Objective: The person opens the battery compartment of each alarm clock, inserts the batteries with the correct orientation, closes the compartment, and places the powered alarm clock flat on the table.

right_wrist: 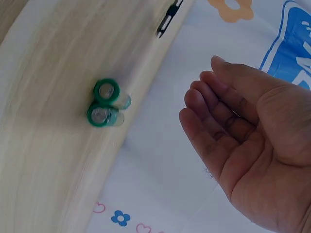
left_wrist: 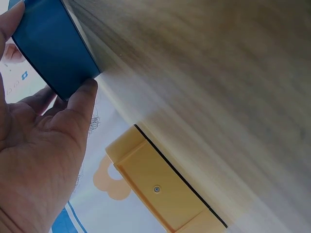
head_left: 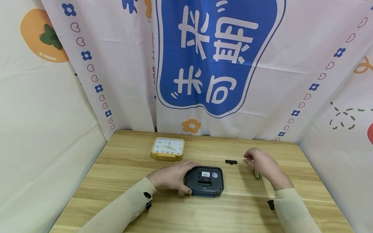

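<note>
A dark blue and black alarm clock (head_left: pixel 208 179) lies face down, its back showing an uncovered battery slot (head_left: pixel 205 183). My left hand (head_left: pixel 175 176) grips the clock's left end, thumb at the near edge and fingers at the far edge. In the left wrist view the fingers (left_wrist: pixel 82 99) touch the clock's blue side (left_wrist: pixel 56 46). My right hand (head_left: pixel 262 165) hovers with loosely bent fingers and an empty palm. Close by it on the table are two green batteries (right_wrist: pixel 104 104), partly hidden by the hand in the head view. The small black battery cover (head_left: pixel 231 161) lies between clock and right hand.
A yellow clock (head_left: pixel 168 148) stands behind my left hand, its face up toward me. The wooden table (head_left: pixel 122 161) ends at a printed cloth curtain (head_left: pixel 134 97) at the back, with white cloth walls on both sides.
</note>
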### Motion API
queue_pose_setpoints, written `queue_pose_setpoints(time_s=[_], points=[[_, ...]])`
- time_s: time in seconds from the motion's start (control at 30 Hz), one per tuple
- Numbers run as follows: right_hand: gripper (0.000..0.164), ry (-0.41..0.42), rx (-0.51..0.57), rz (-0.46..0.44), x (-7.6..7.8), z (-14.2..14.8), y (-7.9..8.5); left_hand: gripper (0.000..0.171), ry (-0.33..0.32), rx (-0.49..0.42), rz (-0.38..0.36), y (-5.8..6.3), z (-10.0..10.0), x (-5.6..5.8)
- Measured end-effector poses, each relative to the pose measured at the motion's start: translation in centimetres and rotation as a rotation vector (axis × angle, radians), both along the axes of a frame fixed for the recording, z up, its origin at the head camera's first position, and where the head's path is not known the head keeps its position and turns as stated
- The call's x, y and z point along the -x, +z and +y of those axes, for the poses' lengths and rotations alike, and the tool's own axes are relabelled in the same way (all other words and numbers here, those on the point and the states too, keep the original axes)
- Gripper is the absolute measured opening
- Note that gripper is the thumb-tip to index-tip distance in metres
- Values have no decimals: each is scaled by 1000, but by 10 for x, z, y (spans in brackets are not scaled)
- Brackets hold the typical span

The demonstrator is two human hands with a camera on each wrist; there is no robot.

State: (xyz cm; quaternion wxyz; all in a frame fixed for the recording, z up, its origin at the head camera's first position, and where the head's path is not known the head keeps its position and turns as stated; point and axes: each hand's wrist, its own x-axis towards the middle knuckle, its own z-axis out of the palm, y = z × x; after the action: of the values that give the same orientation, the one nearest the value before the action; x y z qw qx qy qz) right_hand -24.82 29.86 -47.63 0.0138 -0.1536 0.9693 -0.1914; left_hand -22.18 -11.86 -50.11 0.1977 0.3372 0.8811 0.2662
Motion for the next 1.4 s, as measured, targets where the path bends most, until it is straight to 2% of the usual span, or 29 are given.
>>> queue_pose_setpoints(time_s=[0.03,0.13,0.23,0.27,0.3,0.5,0.9,1.4], points=[[21,34,39,15,8,13,-14,112,1,-1,-3,0,0,0],[26,44,50,9,12,26,-20,112,4,0,-7,-1,0,0],[26,20,52,-13,10,30,-16,112,7,1,-9,-1,-1,0],[23,-19,15,-38,2,23,-2,112,7,1,-9,-1,-1,0],[23,-31,10,-47,0,22,0,112,8,0,-11,-1,0,0],[23,-56,-11,-75,-7,28,9,111,8,4,-13,1,0,0],[19,-63,-8,-123,-8,45,4,110,-5,-10,7,1,1,0],[13,-65,-7,-197,-10,51,-7,111,-3,-2,9,0,0,-1]])
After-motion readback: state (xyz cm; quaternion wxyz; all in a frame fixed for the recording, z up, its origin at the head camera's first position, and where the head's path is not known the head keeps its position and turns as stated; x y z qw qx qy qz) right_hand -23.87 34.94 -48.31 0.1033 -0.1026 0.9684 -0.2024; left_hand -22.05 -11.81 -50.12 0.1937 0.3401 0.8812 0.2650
